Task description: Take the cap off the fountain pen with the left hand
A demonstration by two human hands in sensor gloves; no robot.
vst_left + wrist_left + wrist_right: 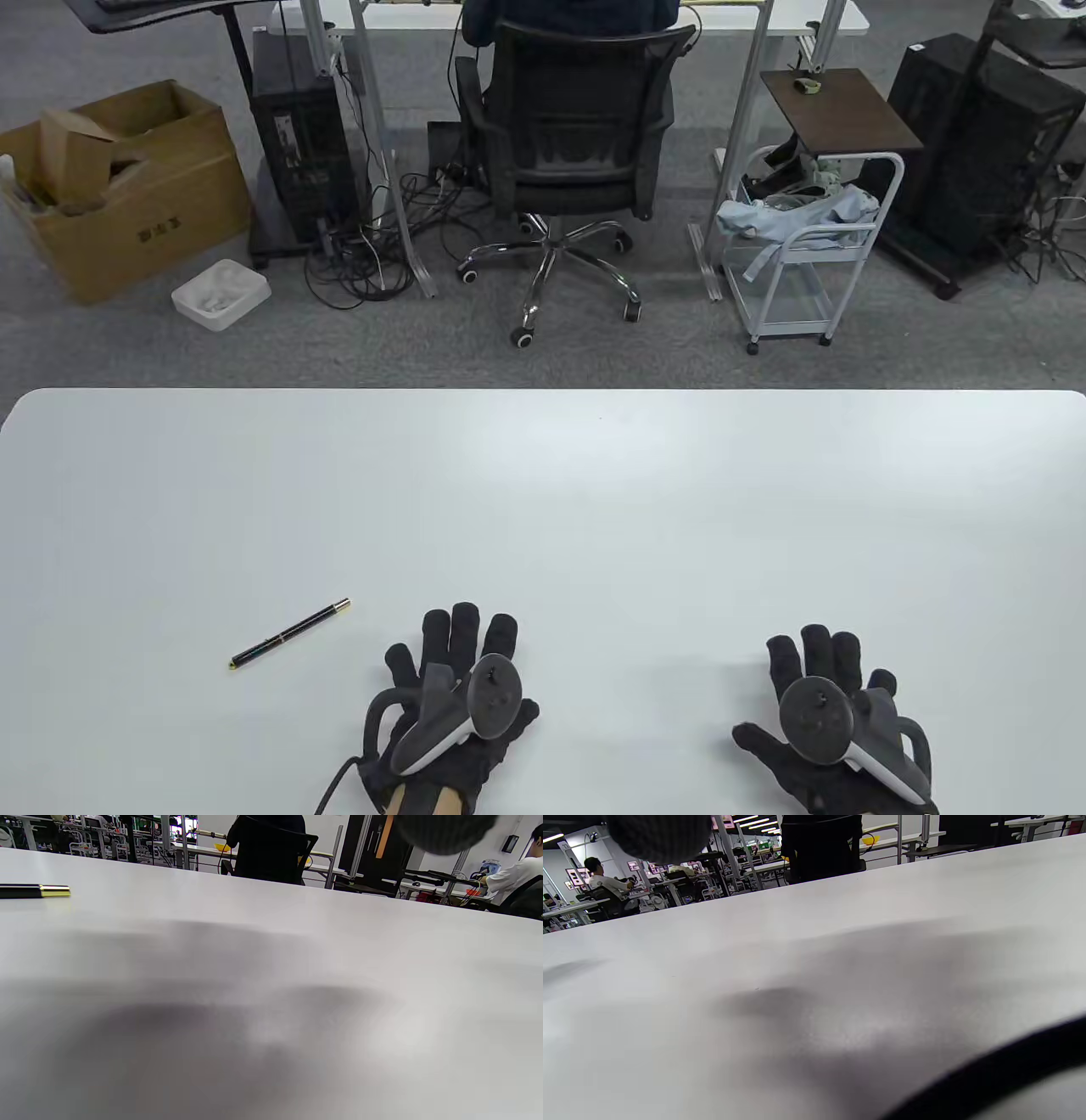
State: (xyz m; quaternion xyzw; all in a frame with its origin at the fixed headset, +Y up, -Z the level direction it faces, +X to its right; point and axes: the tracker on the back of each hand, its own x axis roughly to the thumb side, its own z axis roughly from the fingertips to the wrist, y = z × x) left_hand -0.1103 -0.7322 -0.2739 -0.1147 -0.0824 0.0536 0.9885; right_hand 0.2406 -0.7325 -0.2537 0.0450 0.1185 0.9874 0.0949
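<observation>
Fountain pen [289, 633] lies alone — beside left hand [450, 709].

Black gloves, white table, black-and-gold pen.

My left hand [450, 705] and right hand [836, 722] wore black gloves, each carrying a grey tracker with a white underside. The table [594, 509] was plain white, greyed by soft shadows near my wrists. The fountain pen [289, 633] was glossy black with a gold end, a thin gold clip and a yellowish tip.

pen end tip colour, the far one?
Gold, on a black fountain pen; clearest in the left wrist view.
</observation>
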